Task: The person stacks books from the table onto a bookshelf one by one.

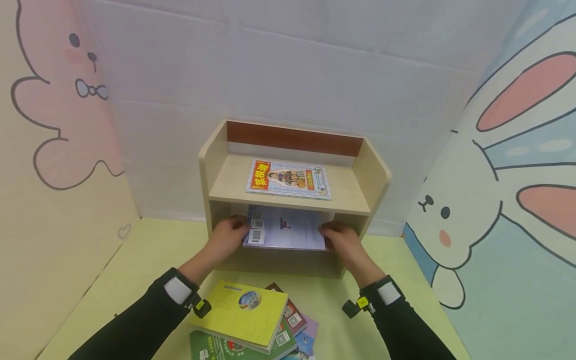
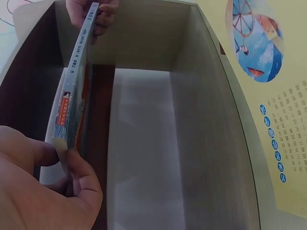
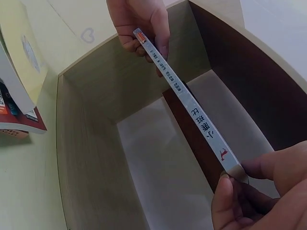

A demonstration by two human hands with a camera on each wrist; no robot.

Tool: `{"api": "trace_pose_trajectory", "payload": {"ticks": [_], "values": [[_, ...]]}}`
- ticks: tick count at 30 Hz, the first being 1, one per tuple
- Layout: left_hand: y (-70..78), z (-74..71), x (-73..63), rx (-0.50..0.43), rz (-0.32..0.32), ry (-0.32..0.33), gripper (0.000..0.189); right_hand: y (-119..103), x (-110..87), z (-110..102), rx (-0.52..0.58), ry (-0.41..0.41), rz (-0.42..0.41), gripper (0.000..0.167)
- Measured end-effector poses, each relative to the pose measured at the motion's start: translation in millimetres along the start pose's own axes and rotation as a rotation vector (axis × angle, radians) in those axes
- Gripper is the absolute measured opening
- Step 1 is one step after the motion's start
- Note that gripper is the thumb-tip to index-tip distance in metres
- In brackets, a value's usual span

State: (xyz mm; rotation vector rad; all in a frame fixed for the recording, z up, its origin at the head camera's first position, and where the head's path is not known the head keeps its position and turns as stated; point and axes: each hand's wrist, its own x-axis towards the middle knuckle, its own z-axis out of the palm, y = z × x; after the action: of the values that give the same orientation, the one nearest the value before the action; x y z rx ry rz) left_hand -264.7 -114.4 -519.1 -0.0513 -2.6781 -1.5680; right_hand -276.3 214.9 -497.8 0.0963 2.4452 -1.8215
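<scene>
A thin lavender-blue book (image 1: 288, 227) is held level in the lower compartment of a small wooden shelf (image 1: 288, 202). My left hand (image 1: 230, 234) pinches its left end between thumb and fingers, and my right hand (image 1: 344, 240) pinches the right end. In the left wrist view the book's spine (image 2: 76, 67) runs from the left hand (image 2: 48, 177) to the other hand at the far end. The right wrist view shows the spine (image 3: 187, 103) with dark lettering, above the shelf floor and apart from it.
A colourful comic book (image 1: 289, 179) lies on the upper shelf. In front of the unit is a pile: a yellow book (image 1: 243, 312) on top, then a green book (image 1: 211, 347), a dark red book (image 1: 294, 315) and a purple-blue one (image 1: 308, 340). A white wall (image 1: 288, 65) stands behind.
</scene>
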Motion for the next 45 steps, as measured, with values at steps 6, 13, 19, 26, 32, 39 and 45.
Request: {"api": "trace_pose_trajectory", "payload": {"ticks": [6, 13, 19, 26, 32, 39, 45], "values": [[0.9, 4.0, 9.3, 0.021, -0.024, 0.037, 0.051, 2, 9.7, 2, 0.029, 0.009, -0.004, 0.035], [-6.9, 12.9, 19.0, 0.023, -0.013, 0.042, 0.047, 12, 19.5, 7, 0.059, 0.039, -0.016, 0.032], [-22.5, 21.3, 25.9, 0.067, 0.017, 0.040, 0.044, 26, 28.6, 11, 0.009, 0.059, -0.036, 0.033], [-31.5, 27.4, 25.2, 0.124, 0.098, 0.058, 0.036, 40, 31.2, 19, -0.015, 0.072, -0.032, 0.032], [-31.3, 30.1, 18.5, 0.111, 0.120, 0.059, 0.031, 53, 33.2, 27, -0.028, 0.069, -0.067, 0.027], [-39.9, 36.5, 16.6, 0.139, 0.008, 0.026, 0.034, 68, 39.3, 34, -0.048, 0.075, -0.083, 0.019], [-52.0, 41.1, 19.9, 0.173, -0.020, -0.024, 0.025, 78, 40.7, 39, -0.117, 0.099, -0.074, 0.026]]}}
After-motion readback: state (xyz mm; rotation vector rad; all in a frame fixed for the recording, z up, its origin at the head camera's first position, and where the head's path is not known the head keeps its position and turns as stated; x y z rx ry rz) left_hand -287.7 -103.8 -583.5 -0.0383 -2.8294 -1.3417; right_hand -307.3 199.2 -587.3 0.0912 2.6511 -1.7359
